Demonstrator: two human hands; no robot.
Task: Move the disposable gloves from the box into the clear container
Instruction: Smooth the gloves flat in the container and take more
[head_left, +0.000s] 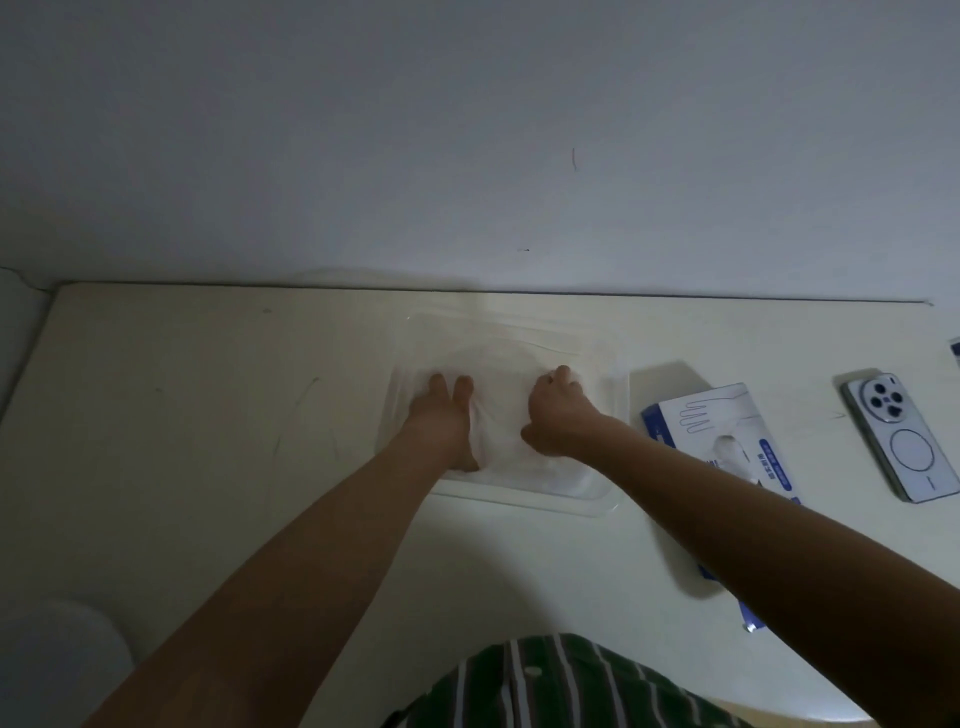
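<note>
— Where are the gloves (498, 415)?
— Stacked white in the clear container (524, 496), left of the box (727, 415)
— The hands?
— Left hand (447, 421) presses flat, fingers straight; right hand (558, 410) curls onto them, pinching or not I cannot tell

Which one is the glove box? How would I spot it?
Look at the cream table against the wall, then find the clear container in its middle. Just right of it lies the glove box: white and blue card with a hand outline drawn on top, unlike the shiny phone farther right.
</note>
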